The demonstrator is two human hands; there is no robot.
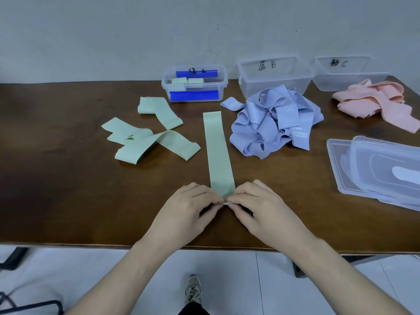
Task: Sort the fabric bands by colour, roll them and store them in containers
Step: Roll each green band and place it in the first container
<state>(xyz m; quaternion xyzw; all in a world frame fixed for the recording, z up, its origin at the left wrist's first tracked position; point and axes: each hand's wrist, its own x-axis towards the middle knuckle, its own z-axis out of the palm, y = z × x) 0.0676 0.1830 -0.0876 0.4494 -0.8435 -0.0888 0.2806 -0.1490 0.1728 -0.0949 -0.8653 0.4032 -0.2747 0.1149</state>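
A pale green fabric band (217,151) lies flat and straight on the brown table (68,189), running away from me. My left hand (188,208) and my right hand (261,208) pinch its near end, which is curled over at the fingertips. More green bands (150,135) lie loose to the left. A heap of blue bands (275,123) sits right of centre and pink bands (377,101) at the far right. The clear container with blue clips (195,84) holds rolled green bands.
Two clear containers stand at the back, one marked B (275,73) and one marked C (347,73). Stacked clear lids (377,171) lie at the right edge. The table's front edge runs just under my wrists; a shoe (193,289) shows on the floor.
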